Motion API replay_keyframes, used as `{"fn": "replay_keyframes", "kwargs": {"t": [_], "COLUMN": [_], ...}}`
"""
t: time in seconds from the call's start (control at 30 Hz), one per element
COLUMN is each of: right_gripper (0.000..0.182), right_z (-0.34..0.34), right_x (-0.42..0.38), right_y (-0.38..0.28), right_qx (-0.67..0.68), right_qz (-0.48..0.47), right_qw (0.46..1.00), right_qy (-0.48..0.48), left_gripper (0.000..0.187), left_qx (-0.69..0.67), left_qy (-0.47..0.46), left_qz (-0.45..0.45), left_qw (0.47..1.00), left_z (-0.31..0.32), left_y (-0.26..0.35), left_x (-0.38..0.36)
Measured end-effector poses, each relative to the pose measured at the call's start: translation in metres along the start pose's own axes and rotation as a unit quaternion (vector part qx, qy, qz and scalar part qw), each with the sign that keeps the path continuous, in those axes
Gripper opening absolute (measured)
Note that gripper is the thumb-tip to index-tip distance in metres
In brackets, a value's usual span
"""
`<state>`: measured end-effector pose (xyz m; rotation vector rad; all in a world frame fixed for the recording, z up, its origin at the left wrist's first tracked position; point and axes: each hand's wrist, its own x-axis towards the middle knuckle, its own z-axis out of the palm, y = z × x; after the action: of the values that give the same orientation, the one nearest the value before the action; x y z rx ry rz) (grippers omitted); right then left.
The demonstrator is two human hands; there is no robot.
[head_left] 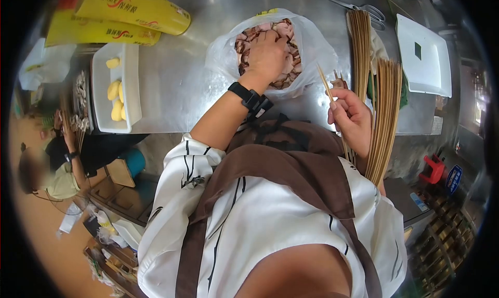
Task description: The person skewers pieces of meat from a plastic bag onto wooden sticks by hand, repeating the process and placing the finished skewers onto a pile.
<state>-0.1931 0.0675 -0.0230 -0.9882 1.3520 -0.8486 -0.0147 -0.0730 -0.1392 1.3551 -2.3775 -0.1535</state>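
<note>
My left hand (267, 56) reaches into a clear plastic bag (317, 53) of sliced meat pieces (293, 48). Its fingers curl down among the pieces, and the fingertips are hidden. A black watch (250, 99) is on that wrist. My right hand (349, 116), right of the bag, pinches a thin wooden skewer (325, 80) with its pointed end up and toward the bag. More sticks show below this hand. Small brown pieces (339, 82) lie just beyond its fingers; I cannot make out whether they are on a stick. A thick bundle of skewers (385, 116) stands beside the right wrist.
Another skewer bundle (359, 53), scissors (371, 17) and a white tray (423, 59) lie right on the metal table (176, 85). Leftward are a white bin (134, 90) with yellow pieces and yellow cling film boxes (135, 9). A co-worker (62, 168) is at far left.
</note>
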Motion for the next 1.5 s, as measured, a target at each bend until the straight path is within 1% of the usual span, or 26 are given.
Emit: {"fn": "replay_keyframes", "kwargs": {"t": [0.03, 0.17, 0.2, 0.23, 0.27, 0.33, 0.37, 0.43, 0.47, 0.5, 0.53, 0.57, 0.6, 0.63, 0.67, 0.73, 0.77, 0.83, 0.9, 0.97, 1.03, 1.13, 1.23, 1.5], "right_gripper": [0.02, 0.019, 0.019, 0.018, 0.017, 0.017, 0.016, 0.016, 0.016, 0.016, 0.016, 0.016, 0.016, 0.016, 0.016, 0.016, 0.016, 0.016, 0.015, 0.015, 0.015, 0.015, 0.015, 0.014], "right_z": [-0.001, -0.003, -0.003, -0.003, -0.002, -0.001, -0.001, 0.0, 0.001, 0.001, 0.002, 0.003, 0.004, 0.005, 0.005, 0.007, 0.007, 0.008, 0.009, 0.009, 0.008, 0.007, 0.008, 0.008], "right_x": [0.0, 0.003, 0.004, 0.005, 0.005, 0.006, 0.007, 0.007, 0.007, 0.007, 0.006, 0.006, 0.005, 0.005, 0.005, 0.005, 0.005, 0.005, 0.003, 0.003, 0.003, 0.001, -0.002, -0.004], "right_y": [0.002, 0.004, 0.005, 0.006, 0.007, 0.01, 0.01, 0.01, 0.01, 0.01, 0.009, 0.009, 0.009, 0.009, 0.008, 0.006, 0.005, 0.003, 0.003, 0.003, 0.004, 0.003, 0.002, 0.003], "right_qx": [0.015, 0.036, 0.04, 0.023, 0.005, 0.008, 0.007, 0.004, 0.001, -0.001, 0.01, 0.022, 0.02, 0.032, 0.045, 0.043, 0.043, 0.05, 0.057, 0.049, 0.052, 0.057, 0.065, 0.078], "right_qz": [0.005, 0.005, 0.001, -0.003, -0.006, -0.004, 0.001, -0.001, -0.001, -0.002, 0.001, 0.004, 0.004, 0.003, 0.001, 0.002, 0.005, 0.004, 0.005, -0.013, -0.012, -0.008, -0.007, -0.015], "right_qw": [1.0, 0.999, 0.999, 1.0, 1.0, 1.0, 1.0, 1.0, 1.0, 1.0, 1.0, 1.0, 1.0, 0.999, 0.999, 0.999, 0.999, 0.998, 0.998, 0.999, 0.998, 0.998, 0.998, 0.997], "right_qy": [0.005, 0.01, 0.012, 0.012, 0.012, 0.004, -0.005, -0.011, -0.017, -0.017, -0.018, -0.018, -0.019, -0.02, -0.02, -0.023, -0.024, -0.028, -0.03, -0.019, -0.017, -0.012, -0.003, 0.005], "left_gripper": [0.028, 0.024, 0.023, 0.021, 0.021, 0.017, 0.017, 0.012, 0.012, 0.01, 0.01, 0.01, 0.012, 0.014, 0.014, 0.018, 0.018, 0.019, 0.02, 0.02, 0.02, 0.02, 0.02, 0.02], "left_qx": [0.01, 0.0, -0.028, -0.056, -0.054, -0.118, -0.117, -0.187, -0.187, -0.314, -0.431, -0.432, -0.546, -0.648, -0.649, -0.702, -0.703, -0.706, -0.708, -0.711, -0.695, -0.698, -0.711, -0.71], "left_qy": [-0.015, -0.014, -0.004, 0.006, 0.005, 0.064, 0.065, 0.087, 0.089, 0.055, 0.018, 0.019, 0.019, 0.019, 0.023, -0.012, -0.009, -0.039, -0.039, -0.042, -0.034, -0.025, -0.017, -0.01], "left_qz": [-0.002, 0.023, 0.034, 0.045, 0.048, 0.059, 0.061, 0.047, 0.047, -0.082, -0.207, -0.208, -0.251, -0.288, -0.286, -0.312, -0.309, -0.324, -0.314, -0.305, -0.276, -0.248, -0.231, -0.222], "left_qw": [1.0, 1.0, 0.999, 0.997, 0.997, 0.989, 0.989, 0.977, 0.977, 0.944, 0.878, 0.877, 0.799, 0.705, 0.704, 0.64, 0.641, 0.629, 0.631, 0.632, 0.664, 0.671, 0.665, 0.668], "left_z": [0.003, -0.001, -0.004, -0.007, -0.01, -0.013, -0.013, -0.01, -0.01, -0.01, -0.011, -0.015, -0.024, -0.033, -0.041, -0.054, -0.06, -0.068, -0.072, -0.075, -0.076, -0.078, -0.079, -0.083], "left_y": [-0.001, -0.004, -0.004, -0.004, -0.004, -0.006, -0.008, -0.012, -0.01, -0.008, -0.006, -0.003, 0.001, 0.004, 0.009, 0.019, 0.023, 0.031, 0.038, 0.044, 0.05, 0.056, 0.059, 0.064], "left_x": [0.002, 0.003, 0.002, 0.001, -0.001, -0.003, -0.005, -0.008, -0.009, -0.012, -0.014, -0.014, -0.011, -0.008, -0.007, -0.006, -0.006, -0.005, -0.004, -0.004, -0.004, -0.004, -0.003, -0.002]}}
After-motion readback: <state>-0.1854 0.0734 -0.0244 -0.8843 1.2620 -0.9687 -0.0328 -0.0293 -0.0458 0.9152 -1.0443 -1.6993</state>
